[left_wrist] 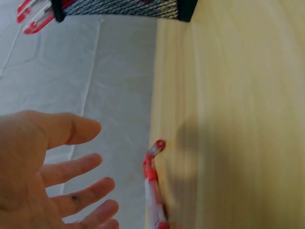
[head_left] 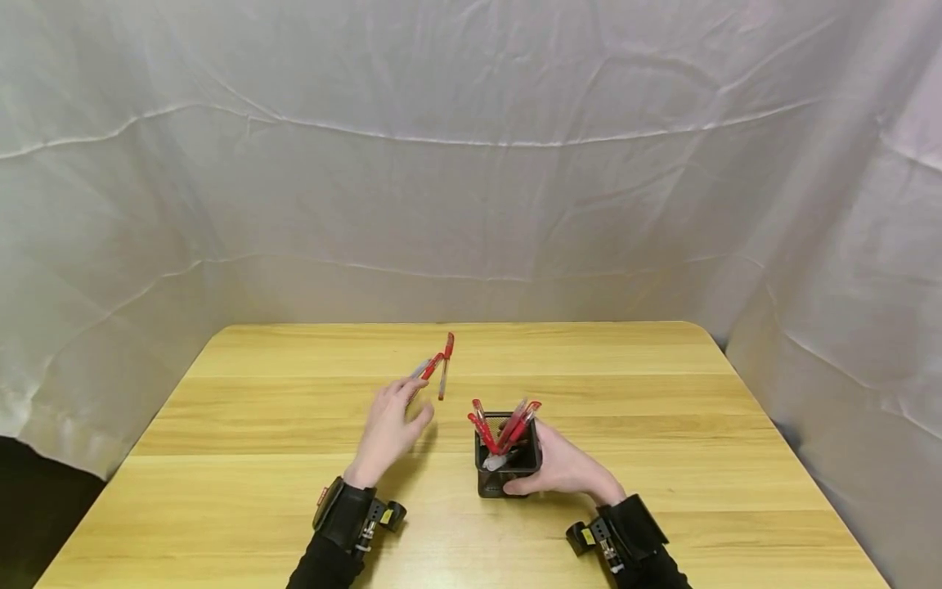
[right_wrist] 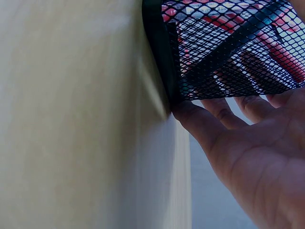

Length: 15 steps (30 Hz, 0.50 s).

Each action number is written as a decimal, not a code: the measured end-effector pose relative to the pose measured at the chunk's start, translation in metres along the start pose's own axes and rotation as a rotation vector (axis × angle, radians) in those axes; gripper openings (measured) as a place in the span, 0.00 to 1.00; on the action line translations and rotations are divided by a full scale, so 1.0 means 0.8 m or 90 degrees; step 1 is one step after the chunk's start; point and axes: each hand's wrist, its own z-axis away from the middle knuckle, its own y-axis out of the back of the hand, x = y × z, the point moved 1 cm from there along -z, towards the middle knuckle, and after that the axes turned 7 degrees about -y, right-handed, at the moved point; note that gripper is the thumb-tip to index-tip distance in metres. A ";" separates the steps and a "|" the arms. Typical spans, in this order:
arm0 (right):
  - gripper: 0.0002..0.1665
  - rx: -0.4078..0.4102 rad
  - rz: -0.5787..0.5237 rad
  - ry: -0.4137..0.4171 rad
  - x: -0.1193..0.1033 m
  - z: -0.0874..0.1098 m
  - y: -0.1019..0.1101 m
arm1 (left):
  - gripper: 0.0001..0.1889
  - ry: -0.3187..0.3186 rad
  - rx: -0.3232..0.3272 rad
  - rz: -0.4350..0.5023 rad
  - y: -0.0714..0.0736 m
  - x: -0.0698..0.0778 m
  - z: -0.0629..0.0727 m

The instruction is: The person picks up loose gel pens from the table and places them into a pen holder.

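Lettering on the pens too small to read. One mesh cup (head_left: 491,487), upright on the tabletop (head_left: 662,425), several pens (head_left: 519,429) inside, overlapping, count unsure. At least two more lie beyond the left hand (head_left: 386,429): the right-hand pen (head_left: 447,350) runs lengthwise away, red cap far. Left fingers spread, holding nothing; right hand (head_left: 572,466) grips the cup.

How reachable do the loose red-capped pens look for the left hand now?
Likely yes: the left hand looks empty and close to the loose pens, with nothing visibly between; the mesh holder stands apart.
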 end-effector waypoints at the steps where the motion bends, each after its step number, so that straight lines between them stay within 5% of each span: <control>1: 0.42 0.000 -0.001 -0.002 0.000 0.000 0.000 | 0.24 -0.006 -0.015 0.001 -0.002 0.001 0.000; 9: 0.43 -0.006 -0.015 -0.007 0.000 -0.002 0.000 | 0.26 -0.030 -0.101 -0.003 -0.022 0.004 0.004; 15: 0.42 -0.009 -0.021 -0.014 0.000 -0.001 0.000 | 0.26 -0.038 -0.116 -0.009 -0.033 0.003 0.001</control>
